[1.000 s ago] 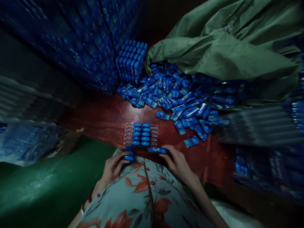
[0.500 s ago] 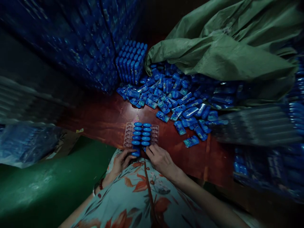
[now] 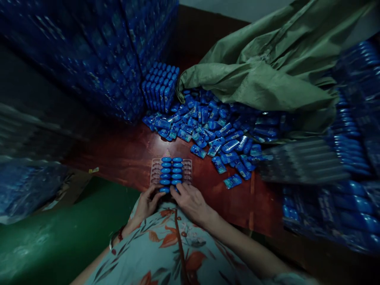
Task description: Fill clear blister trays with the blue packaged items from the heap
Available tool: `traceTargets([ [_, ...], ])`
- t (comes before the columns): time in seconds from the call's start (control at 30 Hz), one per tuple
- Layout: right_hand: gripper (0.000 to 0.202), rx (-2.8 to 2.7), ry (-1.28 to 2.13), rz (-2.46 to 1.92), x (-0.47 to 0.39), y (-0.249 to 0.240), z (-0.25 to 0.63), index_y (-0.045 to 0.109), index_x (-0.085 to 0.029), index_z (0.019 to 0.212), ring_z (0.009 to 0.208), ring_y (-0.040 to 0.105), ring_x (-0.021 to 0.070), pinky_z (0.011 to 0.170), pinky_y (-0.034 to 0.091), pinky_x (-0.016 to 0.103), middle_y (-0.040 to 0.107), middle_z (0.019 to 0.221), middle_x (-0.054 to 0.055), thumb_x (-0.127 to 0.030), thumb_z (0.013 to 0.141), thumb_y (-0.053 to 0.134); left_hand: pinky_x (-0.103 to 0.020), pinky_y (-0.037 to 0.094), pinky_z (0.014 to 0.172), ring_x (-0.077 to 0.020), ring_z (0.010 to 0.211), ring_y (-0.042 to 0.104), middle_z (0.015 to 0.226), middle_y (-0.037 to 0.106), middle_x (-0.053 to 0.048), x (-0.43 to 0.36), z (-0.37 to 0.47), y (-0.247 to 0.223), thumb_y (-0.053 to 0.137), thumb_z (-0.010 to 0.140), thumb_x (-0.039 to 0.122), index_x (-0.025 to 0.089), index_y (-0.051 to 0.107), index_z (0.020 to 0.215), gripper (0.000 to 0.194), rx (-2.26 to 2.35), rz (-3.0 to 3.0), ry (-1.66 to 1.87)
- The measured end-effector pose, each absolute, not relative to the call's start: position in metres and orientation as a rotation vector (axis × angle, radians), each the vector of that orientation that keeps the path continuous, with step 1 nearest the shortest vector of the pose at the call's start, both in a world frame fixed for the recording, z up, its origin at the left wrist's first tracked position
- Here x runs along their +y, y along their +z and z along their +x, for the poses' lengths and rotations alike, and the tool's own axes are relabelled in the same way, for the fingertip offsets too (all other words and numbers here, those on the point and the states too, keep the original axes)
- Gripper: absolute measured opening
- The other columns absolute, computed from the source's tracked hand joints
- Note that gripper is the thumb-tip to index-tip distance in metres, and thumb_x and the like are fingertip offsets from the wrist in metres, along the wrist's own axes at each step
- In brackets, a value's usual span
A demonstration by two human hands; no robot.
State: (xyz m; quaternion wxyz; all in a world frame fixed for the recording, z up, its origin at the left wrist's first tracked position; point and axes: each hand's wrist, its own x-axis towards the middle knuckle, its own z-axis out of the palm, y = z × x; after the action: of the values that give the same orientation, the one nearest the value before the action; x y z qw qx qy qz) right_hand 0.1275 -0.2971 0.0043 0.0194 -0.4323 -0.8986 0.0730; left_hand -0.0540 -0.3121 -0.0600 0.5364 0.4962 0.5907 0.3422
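A clear plastic tray (image 3: 156,171) lies near the table's front edge, with two middle columns of blue packets (image 3: 177,170) in its slots. At the tray's near left corner, my left hand (image 3: 147,202) has its fingers closed on a blue packet (image 3: 164,190). Beside it my right hand (image 3: 191,201) pinches another blue packet at the near end of the right column. That packet is mostly hidden under the fingers. The outer slots on both sides of the tray show no blue packets.
Loose blue packets (image 3: 208,128) spill from a green sack (image 3: 261,79) beyond the tray. A block of filled trays (image 3: 160,87) stands behind left, near tall blue stacks (image 3: 97,51). Stacked clear trays (image 3: 305,162) are at right, beside wrapped blue packs (image 3: 350,202).
The view has shifted, so the scene sits slightly lower and further left. Both hands have moved closer to the tray, and the left packet now lies level in line with its column.
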Motion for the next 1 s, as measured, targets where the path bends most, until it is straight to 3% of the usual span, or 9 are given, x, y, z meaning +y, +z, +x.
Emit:
traceTargets([
  [0.07, 0.031, -2.629, 0.17, -1.377, -0.297, -0.001, 0.142, 0.054, -0.017, 0.12, 0.074, 0.056, 0.0158, 0.067, 0.044, 0.027, 0.06, 0.082, 0.005, -0.028, 0.092, 0.047, -0.021, 0.045, 0.062, -0.0116, 0.062, 0.055, 0.067, 0.06, 0.003, -0.309, -0.059, -0.057, 0.061, 0.078, 0.035, 0.018, 0.059, 0.098, 0.027, 1.381, 1.253, 0.832],
  [0.13, 0.031, -2.45, 0.146, -1.523, -0.288, -0.007, 0.16, 0.057, -0.019, 0.119, 0.073, 0.057, 0.0142, 0.069, 0.043, 0.025, 0.061, 0.081, 0.005, -0.029, 0.095, 0.04, -0.02, 0.042, 0.057, -0.01, 0.056, 0.05, 0.061, 0.054, 0.005, -0.3, -0.066, -0.053, 0.058, 0.081, 0.035, 0.018, 0.056, 0.104, 0.029, 1.345, 1.32, 0.862],
  [0.3, 0.03, -2.188, 0.193, -2.095, -0.222, -0.015, 0.192, 0.057, -0.021, 0.117, 0.097, 0.058, 0.0193, 0.076, 0.045, 0.026, 0.061, 0.103, 0.008, -0.025, 0.095, 0.038, -0.019, 0.037, 0.053, -0.0097, 0.055, 0.046, 0.06, 0.052, 0.003, -0.228, -0.073, -0.04, 0.05, 0.087, 0.037, 0.015, 0.059, 0.075, 0.027, 1.524, 1.618, 0.998],
  [0.37, 0.031, -2.275, 0.252, -2.205, -0.195, -0.015, 0.192, 0.052, -0.02, 0.121, 0.099, 0.058, 0.0208, 0.076, 0.045, 0.027, 0.06, 0.107, 0.009, -0.023, 0.093, 0.042, -0.02, 0.04, 0.058, -0.0109, 0.06, 0.05, 0.068, 0.057, 0.0, -0.184, -0.067, -0.035, 0.05, 0.088, 0.034, 0.015, 0.06, 0.079, 0.023, 1.515, 1.789, 1.009],
  [0.5, 0.038, -2.461, 0.364, -2.241, -0.172, -0.015, 0.185, 0.044, -0.019, 0.127, 0.094, 0.062, 0.0218, 0.073, 0.045, 0.027, 0.057, 0.113, 0.012, -0.02, 0.089, 0.048, -0.026, 0.045, 0.073, -0.0169, 0.082, 0.057, 0.098, 0.06, -0.008, -0.113, -0.042, -0.027, 0.054, 0.087, 0.03, 0.015, 0.06, 0.099, 0.02, 1.447, 2.212, 0.739],
  [0.63, 0.052, -2.399, 0.495, -2.176, -0.18, -0.022, 0.196, 0.033, -0.023, 0.135, 0.096, 0.062, 0.0238, 0.076, 0.045, 0.03, 0.057, 0.117, 0.011, -0.031, 0.088, 0.053, -0.036, 0.043, 0.085, -0.0286, 0.102, 0.054, 0.109, 0.056, -0.015, -0.093, -0.014, -0.023, 0.064, 0.08, 0.036, 0.012, 0.055, 0.113, 0.043, 1.556, 2.519, 0.269],
  [0.77, 0.049, -2.201, 0.602, -2.079, -0.194, -0.034, 0.213, 0.04, -0.02, 0.13, 0.105, 0.059, 0.0245, 0.083, 0.043, 0.031, 0.059, 0.118, 0.011, -0.037, 0.086, 0.055, -0.04, 0.041, 0.086, -0.0335, 0.104, 0.053, 0.113, 0.054, -0.021, -0.086, 0.004, -0.021, 0.061, 0.08, 0.046, 0.008, 0.044, 0.127, 0.063, 1.64, 2.54, 0.104],
  [0.9, 0.046, -2.103, 0.65, -2.106, -0.202, -0.036, 0.216, 0.044, -0.021, 0.125, 0.098, 0.061, 0.0248, 0.077, 0.044, 0.031, 0.064, 0.109, 0.009, -0.041, 0.085, 0.056, -0.034, 0.044, 0.079, -0.0294, 0.098, 0.058, 0.114, 0.054, -0.019, -0.064, 0.013, -0.016, 0.06, 0.083, 0.035, 0.011, 0.049, 0.119, 0.045, 1.62, 2.452, -0.033],
  [1.0, 0.041, -2.147, 0.566, -2.238, -0.205, -0.026, 0.211, 0.045, -0.021, 0.123, 0.091, 0.064, 0.0252, 0.069, 0.044, 0.031, 0.066, 0.102, 0.008, -0.042, 0.088, 0.05, -0.031, 0.045, 0.074, -0.0262, 0.091, 0.061, 0.103, 0.06, -0.014, -0.055, 0.015, -0.012, 0.062, 0.08, 0.025, 0.01, 0.048, 0.117, 0.042, 1.505, 2.423, -0.11],
])
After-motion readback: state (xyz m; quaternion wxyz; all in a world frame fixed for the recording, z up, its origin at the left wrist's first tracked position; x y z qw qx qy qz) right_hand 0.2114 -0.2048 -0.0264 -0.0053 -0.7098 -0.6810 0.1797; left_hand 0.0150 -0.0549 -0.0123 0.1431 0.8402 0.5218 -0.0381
